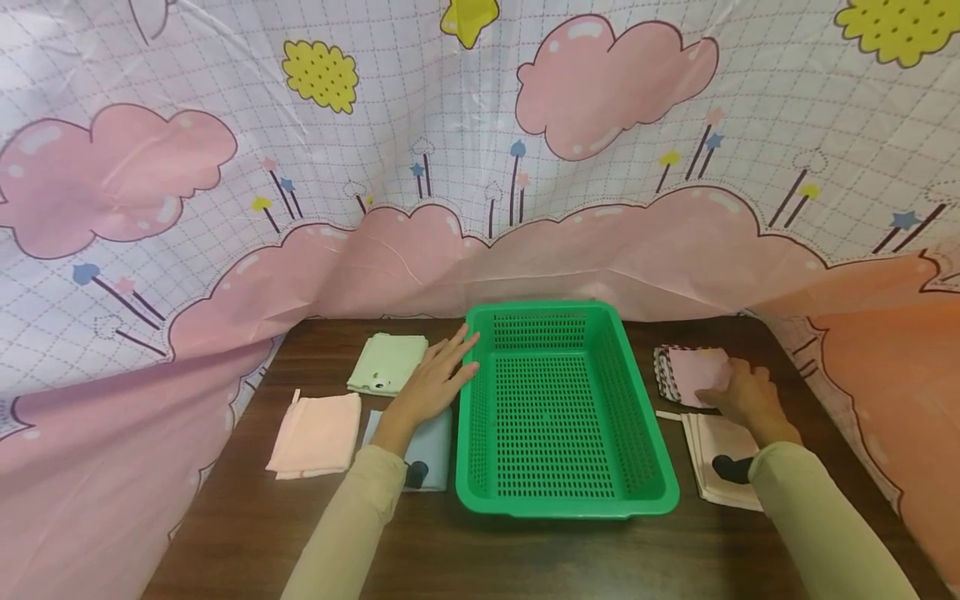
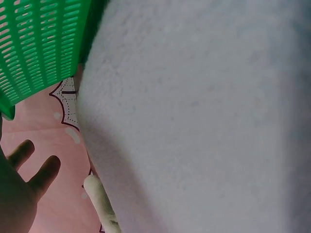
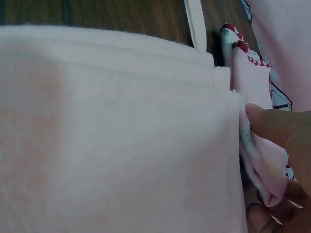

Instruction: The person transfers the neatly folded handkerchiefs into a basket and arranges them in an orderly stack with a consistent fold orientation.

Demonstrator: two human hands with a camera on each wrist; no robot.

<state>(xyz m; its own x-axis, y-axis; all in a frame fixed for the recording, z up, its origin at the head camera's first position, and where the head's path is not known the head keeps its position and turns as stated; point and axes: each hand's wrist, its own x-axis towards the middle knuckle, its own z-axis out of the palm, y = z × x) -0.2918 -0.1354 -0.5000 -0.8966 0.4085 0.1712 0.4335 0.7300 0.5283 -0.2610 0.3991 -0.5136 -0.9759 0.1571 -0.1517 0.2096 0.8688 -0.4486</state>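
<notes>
My right hand (image 1: 750, 400) is at the folded pink cloth (image 1: 693, 375) with a checkered edge, right of the green basket (image 1: 566, 507). In the right wrist view the thumb lies on the cloth's near edge and the other fingers curl at its side, pinching it. My left hand (image 1: 431, 383) reaches over the table with straight, spread fingers, their tips at the basket's left rim. Below that hand lies a folded grey-blue cloth (image 1: 435, 437), partly hidden by the forearm. A folded pale green cloth (image 1: 387, 362) is just left of the left hand.
A folded peach cloth (image 1: 318, 435) lies at the left on the dark wooden table (image 1: 555, 558). Nearest the right wrist is a folded cream cloth (image 1: 708, 454) with a hanging loop. A patterned pink and white sheet (image 1: 390, 167) rises behind the table and at both sides.
</notes>
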